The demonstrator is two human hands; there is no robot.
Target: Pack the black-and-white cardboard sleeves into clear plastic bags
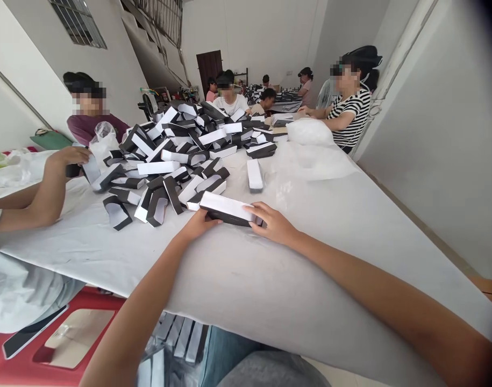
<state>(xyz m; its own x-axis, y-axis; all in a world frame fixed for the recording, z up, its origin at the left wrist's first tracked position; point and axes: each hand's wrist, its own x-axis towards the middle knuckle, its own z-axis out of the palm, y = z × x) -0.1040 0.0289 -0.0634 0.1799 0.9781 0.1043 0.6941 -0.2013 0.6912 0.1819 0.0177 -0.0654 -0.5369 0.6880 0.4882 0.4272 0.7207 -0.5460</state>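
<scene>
A long black-and-white cardboard box (225, 207) is held between my two hands just above the white-covered table. My left hand (202, 223) grips its left end, with the thumb along the black front side. At the right end, my right hand (272, 221) has its fingers over the white top and the thumb below. Beyond it, a single white-topped box (254, 175) lies apart on the table. A large heap of similar black-and-white boxes (177, 156) spreads across the table ahead and to the left.
A neighbour's hand (74, 155) handles a box at the left. Clear plastic bags (310, 131) lie at the far right of the white tabletop (330, 215). Below the table edge are a red stool (88, 301) and a bag of packed boxes (185, 338). Several people sit around.
</scene>
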